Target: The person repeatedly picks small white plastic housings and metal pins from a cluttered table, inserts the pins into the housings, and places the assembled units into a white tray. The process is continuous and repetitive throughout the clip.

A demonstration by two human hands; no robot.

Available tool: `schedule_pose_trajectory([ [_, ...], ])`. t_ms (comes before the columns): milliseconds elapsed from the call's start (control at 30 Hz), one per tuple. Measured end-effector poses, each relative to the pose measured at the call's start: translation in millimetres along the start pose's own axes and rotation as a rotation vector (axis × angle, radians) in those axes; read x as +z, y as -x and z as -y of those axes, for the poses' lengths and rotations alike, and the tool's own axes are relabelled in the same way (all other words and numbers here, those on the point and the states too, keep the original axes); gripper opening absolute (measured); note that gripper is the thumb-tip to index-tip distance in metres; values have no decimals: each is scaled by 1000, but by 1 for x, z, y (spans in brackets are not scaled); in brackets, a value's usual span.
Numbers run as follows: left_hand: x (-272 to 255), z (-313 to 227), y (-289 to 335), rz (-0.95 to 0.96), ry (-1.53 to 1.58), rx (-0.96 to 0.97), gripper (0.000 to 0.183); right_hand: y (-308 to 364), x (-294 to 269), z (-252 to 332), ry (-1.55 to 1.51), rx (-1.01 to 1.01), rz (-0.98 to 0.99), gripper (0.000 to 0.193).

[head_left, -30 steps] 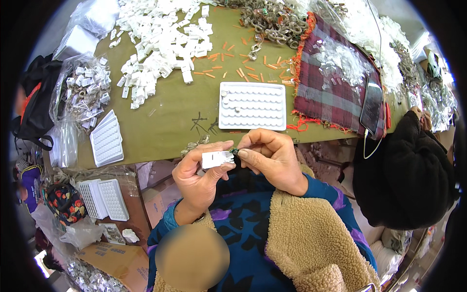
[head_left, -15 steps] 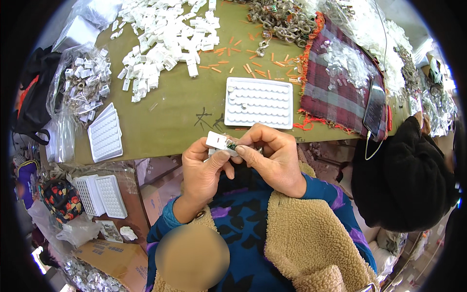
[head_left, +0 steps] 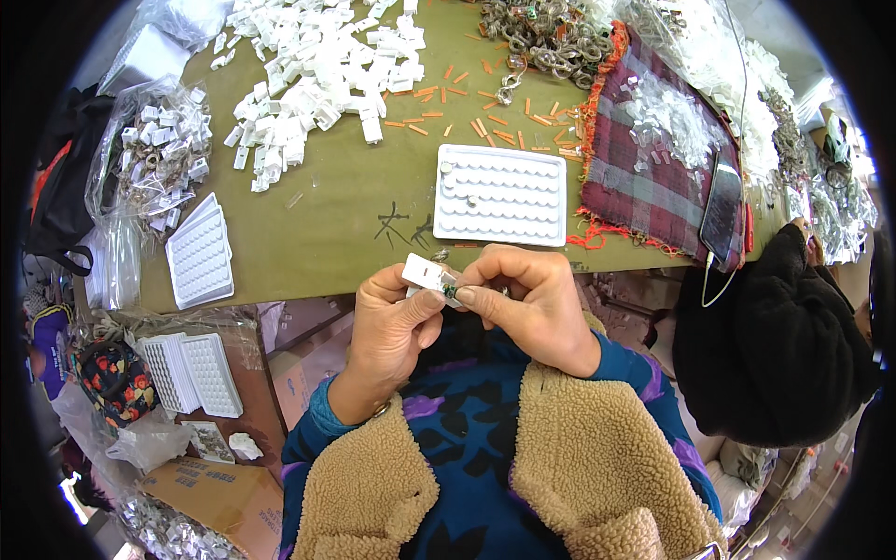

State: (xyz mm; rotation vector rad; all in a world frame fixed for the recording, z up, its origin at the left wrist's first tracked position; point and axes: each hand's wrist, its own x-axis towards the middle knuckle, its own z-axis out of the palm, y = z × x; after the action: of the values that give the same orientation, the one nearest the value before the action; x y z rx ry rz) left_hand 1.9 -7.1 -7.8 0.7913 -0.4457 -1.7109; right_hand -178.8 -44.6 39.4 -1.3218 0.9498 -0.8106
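Just off the table's near edge, my left hand pinches a small white plastic housing between thumb and fingers. My right hand is closed on a small green circuit board, its thumb and forefinger pressing the piece at the housing's right end. How far the board sits inside the housing is hidden by my fingertips. Something thin and greyish, perhaps wire, shows by the right fingers. Beyond my hands lies a white tray with rows of round hollows and a few small round pieces at its left.
White housings are heaped at the far left of the green table. Orange strips lie scattered near coiled cables. A plaid cloth bears clear plastic pieces and a phone. Stacked trays lie left; a person in black sits right.
The housing in my left hand has shifted slightly right and tilted more. My right hand has moved a little right, still holding the circuit board against it.
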Motion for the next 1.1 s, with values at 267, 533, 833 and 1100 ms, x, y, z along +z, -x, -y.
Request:
schedule_pose_trajectory([
  [267,6,-4,-2,-64,-2,17,18,-5,5,-14,396,-652,-24,32],
  [533,19,-5,5,-80,-319,266,19,4,1,-12,373,-610,-110,26],
  [833,26,3,5,44,-339,430,24,16,3,-10,233,-390,-175,18],
  [1100,26,2,10,82,-472,498,23,14,2,-14,217,-385,-181,15],
])
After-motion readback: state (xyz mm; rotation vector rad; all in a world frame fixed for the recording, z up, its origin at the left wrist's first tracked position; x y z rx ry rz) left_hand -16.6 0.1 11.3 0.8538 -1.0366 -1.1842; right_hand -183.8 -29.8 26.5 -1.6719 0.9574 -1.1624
